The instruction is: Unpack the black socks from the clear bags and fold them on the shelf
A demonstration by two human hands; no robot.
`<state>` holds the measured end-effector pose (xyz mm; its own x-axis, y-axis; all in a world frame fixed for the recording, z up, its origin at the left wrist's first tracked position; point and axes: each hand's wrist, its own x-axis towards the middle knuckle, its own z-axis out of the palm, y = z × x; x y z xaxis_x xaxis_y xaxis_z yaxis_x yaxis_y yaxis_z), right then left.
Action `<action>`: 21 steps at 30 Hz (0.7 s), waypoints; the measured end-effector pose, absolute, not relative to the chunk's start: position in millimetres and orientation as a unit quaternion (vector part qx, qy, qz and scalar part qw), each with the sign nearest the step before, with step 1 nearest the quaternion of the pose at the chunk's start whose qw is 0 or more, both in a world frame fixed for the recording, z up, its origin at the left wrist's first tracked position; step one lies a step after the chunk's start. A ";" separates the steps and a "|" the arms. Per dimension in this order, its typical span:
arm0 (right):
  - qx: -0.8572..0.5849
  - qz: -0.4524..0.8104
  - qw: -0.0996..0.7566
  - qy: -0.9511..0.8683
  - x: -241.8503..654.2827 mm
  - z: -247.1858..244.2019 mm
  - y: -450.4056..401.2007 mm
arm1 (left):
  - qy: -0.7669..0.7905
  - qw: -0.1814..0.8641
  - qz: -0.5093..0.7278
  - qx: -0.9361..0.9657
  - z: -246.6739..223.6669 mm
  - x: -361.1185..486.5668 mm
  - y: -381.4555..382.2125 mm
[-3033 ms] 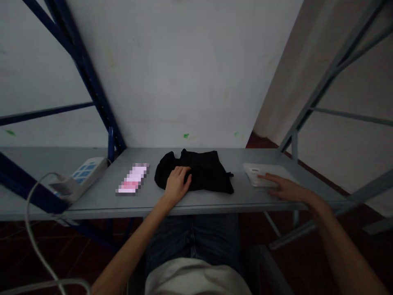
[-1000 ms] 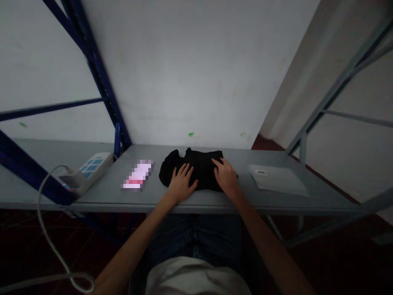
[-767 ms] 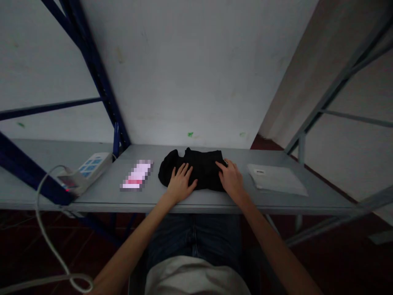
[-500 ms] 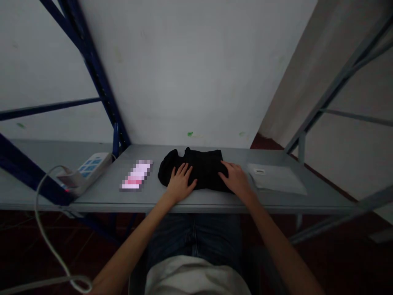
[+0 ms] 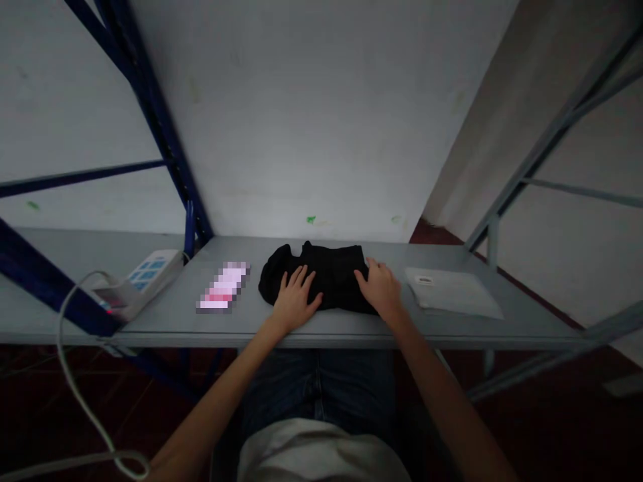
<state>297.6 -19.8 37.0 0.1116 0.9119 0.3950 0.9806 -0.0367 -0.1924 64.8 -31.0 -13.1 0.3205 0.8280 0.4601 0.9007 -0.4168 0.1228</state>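
Observation:
A folded black garment, its exact kind unclear, lies on the grey shelf top in front of me. Its left end is rounded and bunched, with a notch at the far edge; the right end is straighter. My left hand rests flat on its near left part, fingers spread, holding nothing. At the right end is my right hand, thumb on the black cloth and the other fingers just past its edge, thumb and fingers apart.
Left of the cloth lies a phone with a blurred-out screen. Farther left sits a white power strip with a plug and white cable. On the right lies a pale flat plastic bag. Blue metal posts frame the shelf before a white wall.
My right hand has shifted slightly left, its fingers moving from on top of the cloth to along its right edge. My left hand and the garment stay in place.

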 end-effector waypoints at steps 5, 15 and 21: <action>-0.721 -0.061 0.205 -0.659 303.5 34.1 -14.3 | -0.537 0.071 -0.228 -0.809 -10.8 65.6 -32.0; -0.629 -0.104 0.345 -0.689 270.9 39.0 -7.9 | -0.534 0.063 -0.253 -0.804 -11.6 66.1 -31.7; -0.528 -0.030 0.388 -0.755 209.7 46.3 -14.8 | -0.534 0.062 -0.328 -0.777 -10.3 65.8 -31.5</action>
<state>209.7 -14.8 46.3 -0.1423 0.7736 0.6175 0.8200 0.4416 -0.3642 65.8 -31.5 -10.3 0.2156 0.7891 0.5752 0.8699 -0.4229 0.2540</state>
